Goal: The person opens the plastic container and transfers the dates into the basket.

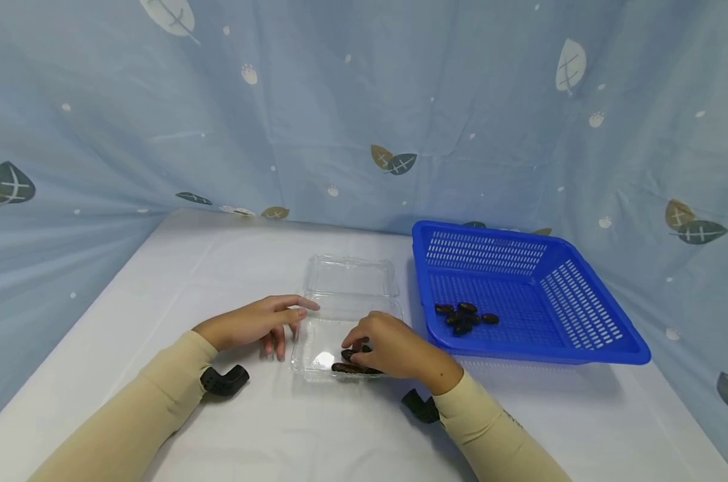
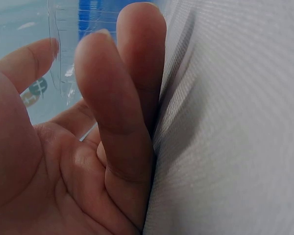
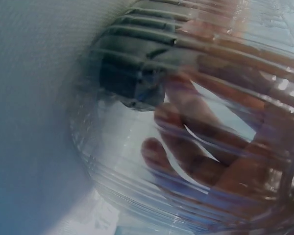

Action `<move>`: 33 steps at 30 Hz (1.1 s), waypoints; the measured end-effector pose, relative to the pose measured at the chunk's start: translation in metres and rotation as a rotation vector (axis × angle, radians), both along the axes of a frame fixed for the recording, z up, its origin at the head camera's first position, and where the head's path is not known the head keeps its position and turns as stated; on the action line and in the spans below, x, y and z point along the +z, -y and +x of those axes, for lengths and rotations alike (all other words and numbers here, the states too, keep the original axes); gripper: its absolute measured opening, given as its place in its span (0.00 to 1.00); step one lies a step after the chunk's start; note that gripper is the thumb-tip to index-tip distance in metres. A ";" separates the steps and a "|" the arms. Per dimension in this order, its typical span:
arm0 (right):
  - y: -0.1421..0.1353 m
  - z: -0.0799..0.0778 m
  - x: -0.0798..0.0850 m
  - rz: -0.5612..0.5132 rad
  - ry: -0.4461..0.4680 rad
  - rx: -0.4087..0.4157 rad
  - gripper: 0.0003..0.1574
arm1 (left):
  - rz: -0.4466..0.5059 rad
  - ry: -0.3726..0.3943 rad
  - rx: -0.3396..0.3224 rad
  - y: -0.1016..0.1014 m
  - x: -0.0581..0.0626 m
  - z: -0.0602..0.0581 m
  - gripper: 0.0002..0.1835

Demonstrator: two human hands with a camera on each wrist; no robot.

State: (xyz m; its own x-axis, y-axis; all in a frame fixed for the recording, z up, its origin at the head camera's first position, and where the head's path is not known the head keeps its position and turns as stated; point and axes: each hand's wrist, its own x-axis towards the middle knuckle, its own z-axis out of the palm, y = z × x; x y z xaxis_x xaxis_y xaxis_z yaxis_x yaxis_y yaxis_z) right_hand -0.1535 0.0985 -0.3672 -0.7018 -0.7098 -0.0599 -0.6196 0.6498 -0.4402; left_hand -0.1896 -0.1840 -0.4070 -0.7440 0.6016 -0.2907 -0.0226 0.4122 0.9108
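Note:
A clear plastic clamshell box lies with its lid folded back, away from the person. Dark brown dates lie along its near side. My right hand reaches into the box, and its thumb and index finger pinch a date, partly hidden by the fingers. The ribbed clear wall covers the right hand in the right wrist view. My left hand rests at the box's left edge with loose, bent fingers. Its palm holds nothing in the left wrist view.
A blue slotted plastic basket stands to the right of the box, with several dates in its near-left corner. White cloth covers the table. A blue leaf-patterned curtain hangs behind and at both sides.

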 end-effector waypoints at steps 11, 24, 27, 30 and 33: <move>0.001 0.010 0.017 -0.111 -0.017 -0.002 0.14 | 0.004 -0.005 0.000 0.001 0.000 0.000 0.26; -0.057 0.015 0.077 -0.345 -0.283 -0.111 0.16 | -0.004 -0.017 -0.008 0.001 0.004 0.001 0.26; -0.079 0.010 0.083 -0.325 -0.332 -0.193 0.16 | -0.009 -0.015 -0.007 0.001 0.004 0.001 0.26; -0.100 0.004 0.085 -0.303 -0.377 -0.257 0.16 | -0.013 -0.012 -0.004 0.002 0.004 0.001 0.26; -0.121 -0.002 0.081 -0.260 -0.400 -0.312 0.16 | -0.012 -0.005 0.000 0.002 0.002 0.001 0.26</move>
